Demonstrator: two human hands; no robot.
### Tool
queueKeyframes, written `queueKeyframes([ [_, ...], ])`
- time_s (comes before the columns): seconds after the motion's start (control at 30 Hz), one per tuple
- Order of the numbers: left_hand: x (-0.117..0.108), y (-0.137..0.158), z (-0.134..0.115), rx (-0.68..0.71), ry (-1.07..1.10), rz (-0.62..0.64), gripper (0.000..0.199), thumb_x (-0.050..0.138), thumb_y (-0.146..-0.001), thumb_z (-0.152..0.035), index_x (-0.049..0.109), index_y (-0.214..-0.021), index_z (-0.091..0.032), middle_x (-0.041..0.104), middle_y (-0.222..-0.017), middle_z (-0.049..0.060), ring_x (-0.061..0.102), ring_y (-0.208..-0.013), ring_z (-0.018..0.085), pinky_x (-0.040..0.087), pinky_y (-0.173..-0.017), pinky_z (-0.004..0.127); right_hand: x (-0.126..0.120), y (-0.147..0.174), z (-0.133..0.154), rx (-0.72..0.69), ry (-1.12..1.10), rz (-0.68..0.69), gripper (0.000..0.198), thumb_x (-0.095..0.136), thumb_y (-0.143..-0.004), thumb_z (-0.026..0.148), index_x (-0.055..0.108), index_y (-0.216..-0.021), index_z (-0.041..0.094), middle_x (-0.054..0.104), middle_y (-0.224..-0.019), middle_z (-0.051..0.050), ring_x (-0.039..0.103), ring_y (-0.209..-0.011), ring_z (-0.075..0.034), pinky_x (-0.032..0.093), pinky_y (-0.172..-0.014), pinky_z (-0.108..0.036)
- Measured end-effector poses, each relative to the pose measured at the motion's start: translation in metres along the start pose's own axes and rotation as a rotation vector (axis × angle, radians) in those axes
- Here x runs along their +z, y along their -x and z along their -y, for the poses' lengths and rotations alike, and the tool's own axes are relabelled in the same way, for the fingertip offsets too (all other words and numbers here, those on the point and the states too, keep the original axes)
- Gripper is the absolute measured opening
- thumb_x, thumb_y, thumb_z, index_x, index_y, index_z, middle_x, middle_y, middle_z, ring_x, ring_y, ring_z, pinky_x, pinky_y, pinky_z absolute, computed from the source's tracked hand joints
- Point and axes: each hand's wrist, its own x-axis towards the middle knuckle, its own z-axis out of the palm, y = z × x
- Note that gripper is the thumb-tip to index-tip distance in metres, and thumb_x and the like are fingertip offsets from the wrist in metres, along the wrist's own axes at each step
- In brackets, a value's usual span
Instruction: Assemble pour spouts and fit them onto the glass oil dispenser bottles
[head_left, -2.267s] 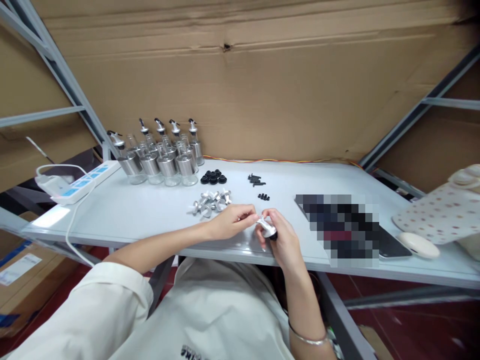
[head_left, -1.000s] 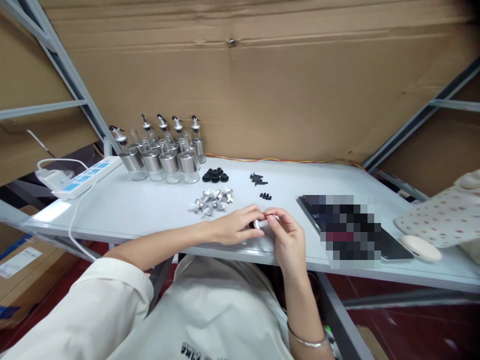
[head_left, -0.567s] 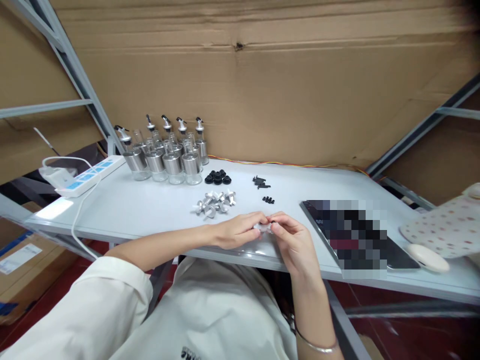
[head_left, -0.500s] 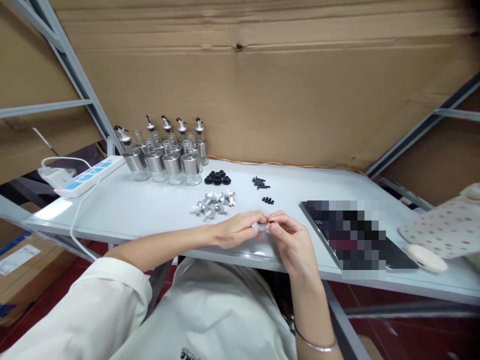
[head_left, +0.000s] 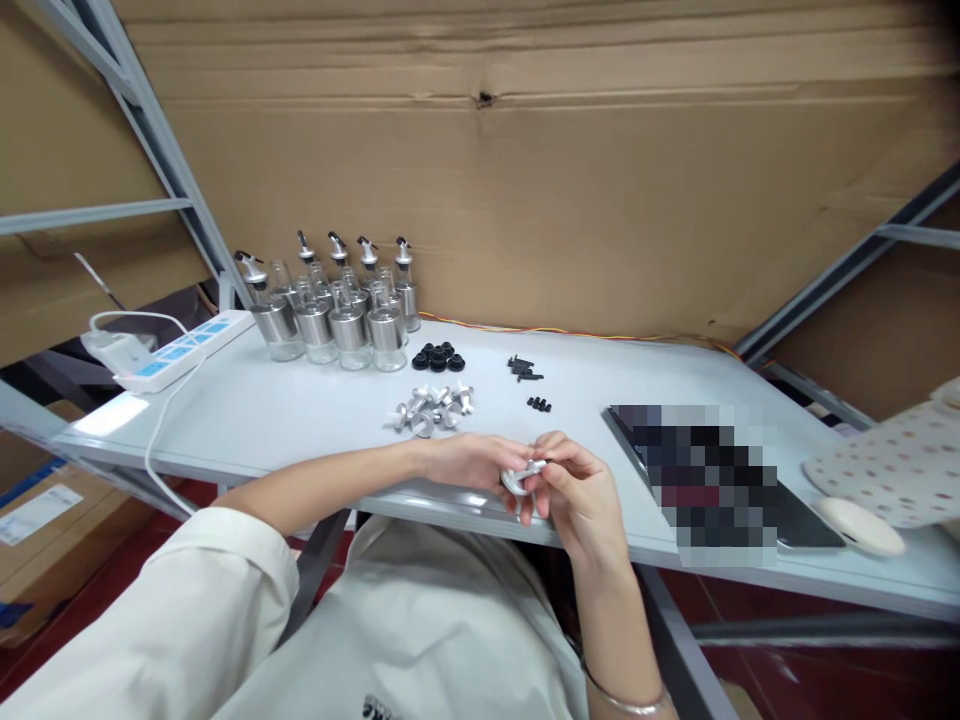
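Observation:
Over the front edge of the table, a silver pourer spout point(head_left: 514, 482) with a round base is held between both hands. My left hand point(head_left: 472, 462) is closed around its base. The fingers of my right hand point(head_left: 589, 495) pinch its narrow tip, where a small dark bit shows; its shape is partly hidden. Beyond my left hand lies a pile of similar silver spouts point(head_left: 424, 410). Behind them sit several black stoppers point(head_left: 438, 358). Farther right are thin black levers point(head_left: 525, 369) and a small cluster of short black pieces point(head_left: 538, 404).
Glass and steel bottles point(head_left: 349, 328) stand at the back left, some topped with pourers. A white power strip point(head_left: 184, 350) with a cable lies at the left. A tablet point(head_left: 802, 510), partly pixelated, a pale rounded object point(head_left: 859, 526) and a dotted item point(head_left: 885, 460) are at the right.
The silver spout has tilted, so its round base now faces me more. My fingers have shifted around it, and the left fingers show below it. Things on the table stay put.

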Motion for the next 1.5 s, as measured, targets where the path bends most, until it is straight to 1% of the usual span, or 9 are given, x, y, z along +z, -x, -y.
queueKeyframes([
  [0.17,0.012,0.002,-0.010,-0.074,-0.153,-0.109,0.038,0.073,-0.067,-0.047,0.064,-0.090,-0.018,0.065,-0.090,0.004,0.060,-0.073,0.014,0.046,-0.075,0.031,0.000,-0.001,-0.001,-0.005,0.006,-0.030,0.027,0.084,-0.052,0.039,0.063,-0.054,0.023,0.051,-0.061,0.001,0.051,-0.057,-0.012,0.045,-0.041,-0.022],
  [0.37,0.011,0.003,-0.008,0.016,-0.337,-0.327,0.025,0.073,-0.070,-0.036,0.069,-0.083,-0.015,0.061,-0.076,-0.002,0.053,-0.075,0.010,0.041,-0.077,0.025,-0.001,-0.006,-0.002,0.083,0.021,-0.109,0.031,0.085,-0.049,0.039,0.062,-0.056,0.019,0.052,-0.063,0.001,0.041,-0.050,-0.008,0.028,-0.035,-0.018],
  [0.57,0.008,0.003,-0.005,0.068,-0.406,-0.303,0.021,0.073,-0.070,-0.027,0.071,-0.087,-0.016,0.063,-0.083,-0.001,0.055,-0.083,0.012,0.041,-0.080,0.026,0.003,-0.009,0.004,0.125,-0.018,-0.102,0.037,0.083,-0.052,0.046,0.059,-0.056,0.018,0.047,-0.056,0.004,0.042,-0.050,-0.008,0.040,-0.048,-0.022],
  [0.67,0.006,0.001,-0.002,0.112,-0.295,-0.300,0.025,0.072,-0.072,-0.029,0.069,-0.094,-0.017,0.064,-0.100,0.003,0.058,-0.095,0.014,0.043,-0.086,0.029,0.000,-0.011,0.009,0.068,-0.019,-0.080,0.037,0.077,-0.062,0.048,0.055,-0.055,0.020,0.039,-0.050,0.006,0.042,-0.048,-0.008,0.048,-0.061,-0.028],
  [0.9,0.005,0.001,-0.004,0.050,-0.177,-0.293,0.022,0.065,-0.081,-0.032,0.065,-0.094,-0.014,0.064,-0.099,0.007,0.064,-0.085,0.012,0.046,-0.086,0.031,-0.020,-0.034,0.029,-0.256,0.544,-0.357,0.021,0.071,-0.071,0.036,0.071,-0.085,0.020,0.068,-0.081,-0.004,0.061,-0.075,-0.018,0.049,-0.075,-0.035],
  [1.1,-0.001,-0.001,0.002,0.116,-0.047,-0.393,0.032,0.069,-0.076,-0.037,0.061,-0.094,-0.013,0.063,-0.091,0.006,0.063,-0.072,0.012,0.046,-0.074,0.031,-0.007,-0.091,0.055,-0.280,1.131,0.003,0.016,0.054,-0.080,0.021,0.069,-0.086,0.018,0.069,-0.083,-0.006,0.062,-0.076,-0.018,0.047,-0.075,-0.034],
  [1.23,-0.005,-0.001,0.003,0.209,-0.025,-0.490,0.036,0.068,-0.075,-0.041,0.059,-0.095,-0.013,0.062,-0.082,0.004,0.059,-0.060,0.010,0.043,-0.065,0.028,-0.002,-0.132,0.054,-0.208,1.392,-0.003,0.013,0.058,-0.078,0.017,0.065,-0.088,0.014,0.069,-0.080,-0.008,0.061,-0.073,-0.018,0.045,-0.072,-0.030],
  [1.33,-0.005,0.000,0.001,0.230,-0.011,-0.553,0.038,0.068,-0.074,-0.043,0.057,-0.096,-0.013,0.061,-0.078,0.003,0.058,-0.058,0.010,0.042,-0.064,0.027,-0.012,-0.149,0.045,-0.088,1.561,0.103,0.015,0.054,-0.080,0.015,0.069,-0.077,0.013,0.071,-0.078,-0.009,0.062,-0.074,-0.017,0.044,-0.072,-0.027],
  [1.5,-0.002,-0.001,-0.003,0.215,-0.014,-0.614,0.038,0.067,-0.074,-0.044,0.056,-0.094,-0.013,0.060,-0.074,0.002,0.056,-0.058,0.010,0.042,-0.063,0.027,-0.034,-0.150,0.035,0.302,1.712,0.302,0.009,0.063,-0.072,0.014,0.071,-0.070,0.014,0.070,-0.066,-0.005,0.059,-0.060,-0.013,0.041,-0.057,-0.022],
])
